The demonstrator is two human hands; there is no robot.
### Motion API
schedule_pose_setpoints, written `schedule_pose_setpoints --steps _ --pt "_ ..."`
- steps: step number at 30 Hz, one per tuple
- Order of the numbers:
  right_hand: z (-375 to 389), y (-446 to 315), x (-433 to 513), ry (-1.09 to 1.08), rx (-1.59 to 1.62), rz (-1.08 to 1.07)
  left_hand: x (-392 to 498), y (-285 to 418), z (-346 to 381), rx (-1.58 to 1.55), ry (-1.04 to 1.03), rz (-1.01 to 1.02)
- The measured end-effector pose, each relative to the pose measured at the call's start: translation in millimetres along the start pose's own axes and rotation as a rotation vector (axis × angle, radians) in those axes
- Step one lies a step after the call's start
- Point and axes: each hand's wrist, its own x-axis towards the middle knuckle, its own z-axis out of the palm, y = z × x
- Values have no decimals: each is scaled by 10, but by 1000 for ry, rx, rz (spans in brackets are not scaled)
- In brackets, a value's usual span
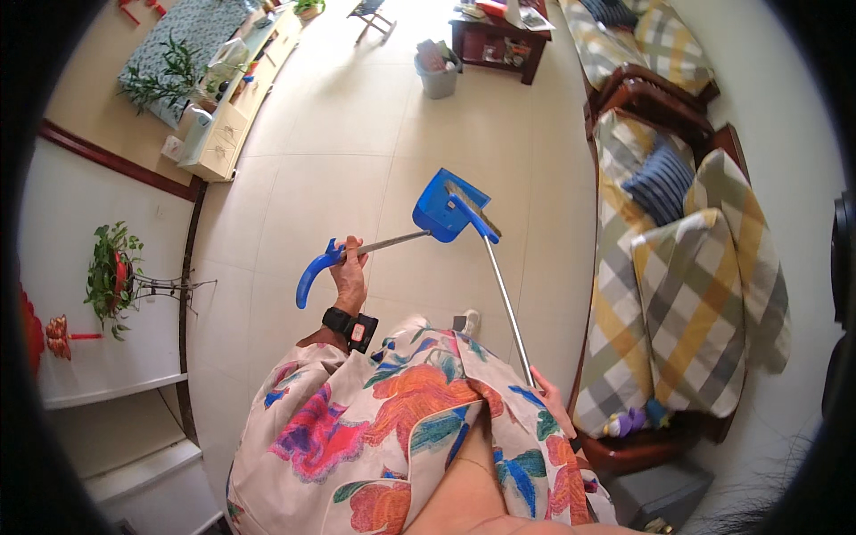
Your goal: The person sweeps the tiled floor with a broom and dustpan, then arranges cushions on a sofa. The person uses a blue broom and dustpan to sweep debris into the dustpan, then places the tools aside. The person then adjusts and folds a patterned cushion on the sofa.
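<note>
A blue long-handled dustpan is out in front of me over the tiled floor. My left hand grips its metal pole just below the curved blue handle end. Across the pan's right side lies the head of a broom, blue with pale bristles; whether the bristles touch the pan's inside I cannot tell. The broom's silver pole runs back toward my right side, where my right hand holds it. Part of that hand is hidden by my floral sleeve.
A grey waste bin filled with things stands ahead, beside a dark wooden table. Along the right runs a wooden sofa with plaid cushions. At left are a cream cabinet and a plant on a metal stand.
</note>
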Motion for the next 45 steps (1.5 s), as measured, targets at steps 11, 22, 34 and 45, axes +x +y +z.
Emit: schedule_pose_setpoints --steps 11,22,34,45 --pt "-518 -2383 1942 -99 -36 7 1760 784 1530 -101 117 269" --pt "-356 -4180 3409 23 0 -62 4297 927 3887 155 -90 757" --pt "-1383 -5151 4618 16 -68 -31 4581 -50 4904 1048 -582 1056" --pt "-2327 -5770 5339 -128 -136 20 4773 603 5694 1252 -970 1067"
